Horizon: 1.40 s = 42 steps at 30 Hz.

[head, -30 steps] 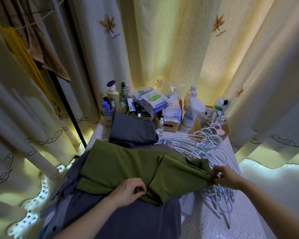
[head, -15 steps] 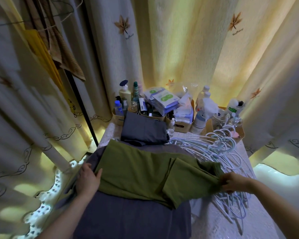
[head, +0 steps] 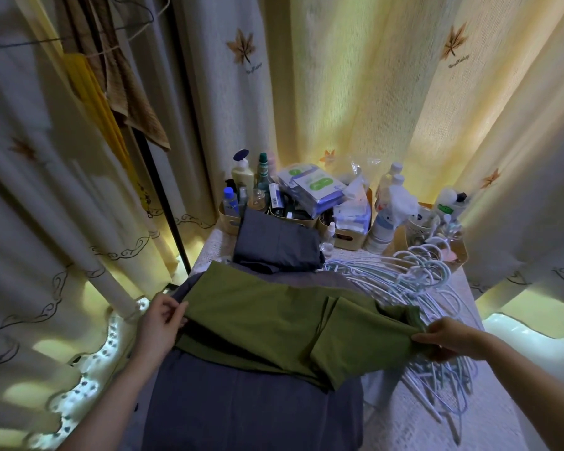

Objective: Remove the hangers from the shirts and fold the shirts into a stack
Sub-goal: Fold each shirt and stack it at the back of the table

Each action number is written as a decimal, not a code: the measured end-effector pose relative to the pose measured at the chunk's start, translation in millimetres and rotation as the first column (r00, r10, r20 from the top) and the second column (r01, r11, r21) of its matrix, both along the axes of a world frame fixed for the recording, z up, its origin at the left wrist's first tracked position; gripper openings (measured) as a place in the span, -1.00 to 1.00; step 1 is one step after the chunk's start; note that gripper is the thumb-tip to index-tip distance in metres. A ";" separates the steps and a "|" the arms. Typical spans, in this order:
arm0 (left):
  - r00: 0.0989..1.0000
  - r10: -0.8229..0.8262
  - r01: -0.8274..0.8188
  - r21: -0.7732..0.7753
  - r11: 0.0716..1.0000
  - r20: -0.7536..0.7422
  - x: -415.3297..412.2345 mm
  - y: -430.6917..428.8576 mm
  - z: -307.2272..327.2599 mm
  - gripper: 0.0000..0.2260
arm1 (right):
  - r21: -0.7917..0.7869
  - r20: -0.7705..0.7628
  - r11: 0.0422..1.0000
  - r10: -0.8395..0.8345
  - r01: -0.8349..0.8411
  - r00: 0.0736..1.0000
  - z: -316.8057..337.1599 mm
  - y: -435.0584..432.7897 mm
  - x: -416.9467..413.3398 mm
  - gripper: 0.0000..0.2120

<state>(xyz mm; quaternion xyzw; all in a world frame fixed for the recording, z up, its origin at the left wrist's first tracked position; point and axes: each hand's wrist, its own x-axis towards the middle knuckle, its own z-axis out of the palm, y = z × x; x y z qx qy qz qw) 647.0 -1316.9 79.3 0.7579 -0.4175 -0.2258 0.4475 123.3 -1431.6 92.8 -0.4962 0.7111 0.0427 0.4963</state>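
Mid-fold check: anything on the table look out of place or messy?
The white hangers lie in a tangled heap at the right of the table, some poking out beneath the green shirt end that the right hand holds. Nothing looks spilled or damaged.

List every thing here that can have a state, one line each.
green shirt: partly folded, no hanger showing.
left hand: pinches its left edge.
right hand: grips its right end.
dark grey shirt: folded, lying behind the green shirt.
grey garment: spread flat beneath the green shirt.
hangers: bare, piled at right.
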 end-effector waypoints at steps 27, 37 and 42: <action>0.224 0.003 0.407 0.096 0.908 -0.975 -145.8 -56.9 -16.3 -0.30 | -0.637 0.507 0.771 0.419 0.000 0.753 92.9 22.0 184.2 -0.76; 0.587 0.101 0.271 0.312 0.911 -0.803 -135.2 -59.1 -29.8 -0.65 | -0.035 0.266 0.970 -0.221 0.239 0.938 -24.4 42.3 148.4 -0.81; 0.874 -0.456 0.399 0.286 0.871 0.169 -124.7 -54.1 -26.2 -0.44 | -0.078 0.285 0.946 -0.282 0.315 0.916 -23.0 37.6 180.7 -0.73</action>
